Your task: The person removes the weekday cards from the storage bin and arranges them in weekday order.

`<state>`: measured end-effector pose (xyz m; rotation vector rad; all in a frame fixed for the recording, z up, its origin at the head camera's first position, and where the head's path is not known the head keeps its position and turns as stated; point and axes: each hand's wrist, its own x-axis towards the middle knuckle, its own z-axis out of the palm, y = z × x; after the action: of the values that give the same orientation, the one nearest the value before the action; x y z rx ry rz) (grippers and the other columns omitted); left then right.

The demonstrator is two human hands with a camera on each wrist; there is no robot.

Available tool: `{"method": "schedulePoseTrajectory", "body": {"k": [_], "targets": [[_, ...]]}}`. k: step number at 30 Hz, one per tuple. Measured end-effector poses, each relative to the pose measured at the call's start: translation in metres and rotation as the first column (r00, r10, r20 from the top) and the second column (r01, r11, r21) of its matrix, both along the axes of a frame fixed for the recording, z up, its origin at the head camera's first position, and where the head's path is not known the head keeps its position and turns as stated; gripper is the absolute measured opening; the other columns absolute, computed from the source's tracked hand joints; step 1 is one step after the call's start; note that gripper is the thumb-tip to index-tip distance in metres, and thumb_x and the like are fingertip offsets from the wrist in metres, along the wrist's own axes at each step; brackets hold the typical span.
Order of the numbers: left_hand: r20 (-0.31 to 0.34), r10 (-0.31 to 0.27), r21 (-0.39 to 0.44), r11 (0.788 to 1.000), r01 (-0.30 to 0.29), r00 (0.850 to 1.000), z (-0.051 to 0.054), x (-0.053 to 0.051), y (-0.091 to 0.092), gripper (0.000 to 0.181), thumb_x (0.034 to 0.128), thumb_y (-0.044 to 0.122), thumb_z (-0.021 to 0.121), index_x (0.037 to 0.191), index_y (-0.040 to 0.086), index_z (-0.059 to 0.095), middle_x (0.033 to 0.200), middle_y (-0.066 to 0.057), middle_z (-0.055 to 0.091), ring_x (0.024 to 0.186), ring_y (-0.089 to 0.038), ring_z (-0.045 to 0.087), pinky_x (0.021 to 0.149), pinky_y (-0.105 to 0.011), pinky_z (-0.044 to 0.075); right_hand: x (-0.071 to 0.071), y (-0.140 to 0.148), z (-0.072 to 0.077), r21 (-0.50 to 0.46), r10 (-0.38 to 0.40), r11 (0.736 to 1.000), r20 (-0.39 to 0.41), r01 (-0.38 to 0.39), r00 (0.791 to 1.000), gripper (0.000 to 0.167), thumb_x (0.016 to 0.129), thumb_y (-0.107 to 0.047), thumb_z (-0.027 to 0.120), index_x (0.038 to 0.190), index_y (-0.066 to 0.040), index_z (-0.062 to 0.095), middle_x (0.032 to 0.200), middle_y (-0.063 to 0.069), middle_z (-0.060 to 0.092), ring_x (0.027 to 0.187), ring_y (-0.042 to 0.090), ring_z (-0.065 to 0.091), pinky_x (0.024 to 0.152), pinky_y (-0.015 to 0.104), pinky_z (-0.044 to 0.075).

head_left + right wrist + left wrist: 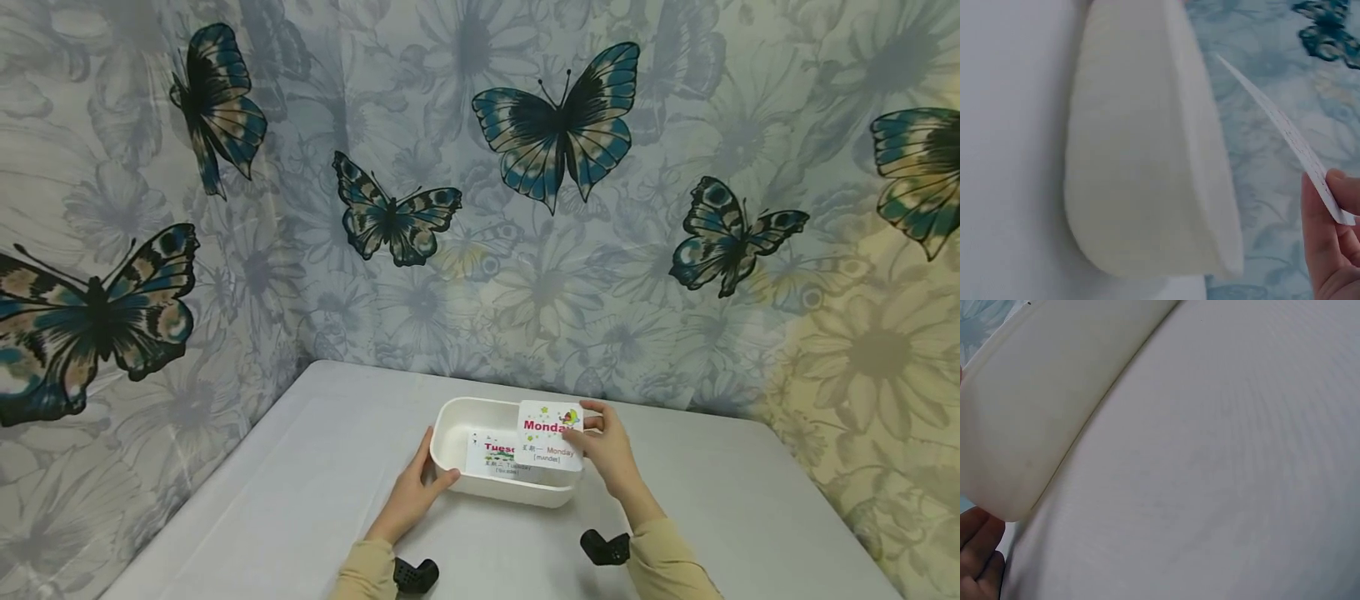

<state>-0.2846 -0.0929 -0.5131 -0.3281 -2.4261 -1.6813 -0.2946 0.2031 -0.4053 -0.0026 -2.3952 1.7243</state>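
A white plastic box [504,493] with rounded corners stands on the table. My left hand [411,493] grips its left end, the thumb at the front rim and the fingers along the side; in the left wrist view those fingers [979,550] touch the box's end. My right hand [611,450] pinches a flashcard [550,425] printed "Monday" by its right edge, above the right part of the box. Edge-on in the right wrist view, the card is clear of the box wall. Inside the box lies a "Tuesday" flashcard [487,454], partly hidden behind the Monday one.
The table [300,467] has a white cover and meets a butterfly-patterned cloth wall [525,317] at the back. Black devices [416,575] sit at both wrists, by the beige sleeves [667,558].
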Motion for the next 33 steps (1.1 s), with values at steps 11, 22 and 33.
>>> {"method": "schedulePoseTrajectory", "body": {"k": [11,22,33], "targets": [[-0.016,0.010,-0.017,1.000,-0.011,1.000,0.001,0.002,0.000,0.086,0.0849,0.040,0.066,0.150,0.027,0.011,0.149,-0.005,0.025,0.134,-0.026,0.024,0.107,-0.049,0.021,0.029,0.065,0.002,-0.138,-0.060,0.988,0.057,0.068,0.997,0.068,0.087,-0.015,0.066,0.141,-0.003,0.027,0.096,0.007,0.052,0.076,0.009,0.058,0.063,0.023,0.050],[-0.023,0.016,-0.010,1.000,-0.017,1.000,0.002,0.004,-0.001,0.085,0.0845,0.038,0.067,0.150,0.025,0.014,0.146,-0.008,0.031,0.133,-0.028,0.026,0.106,-0.049,0.022,0.031,0.100,-0.025,-0.202,-0.151,0.963,0.140,0.177,0.979,0.072,0.085,-0.013,0.068,0.140,0.002,0.025,0.096,0.007,0.051,0.071,0.008,0.058,0.059,0.023,0.051],[0.007,0.017,0.003,1.000,-0.017,1.000,0.004,0.005,0.001,0.087,0.0842,0.041,0.067,0.150,0.024,0.012,0.148,-0.005,0.028,0.133,-0.026,0.027,0.106,-0.051,0.021,0.017,0.096,-0.047,-0.127,-0.145,0.977,0.195,0.171,0.970,0.063,0.088,-0.008,0.062,0.138,0.008,0.026,0.099,0.013,0.053,0.070,0.008,0.058,0.059,0.023,0.051]]}}
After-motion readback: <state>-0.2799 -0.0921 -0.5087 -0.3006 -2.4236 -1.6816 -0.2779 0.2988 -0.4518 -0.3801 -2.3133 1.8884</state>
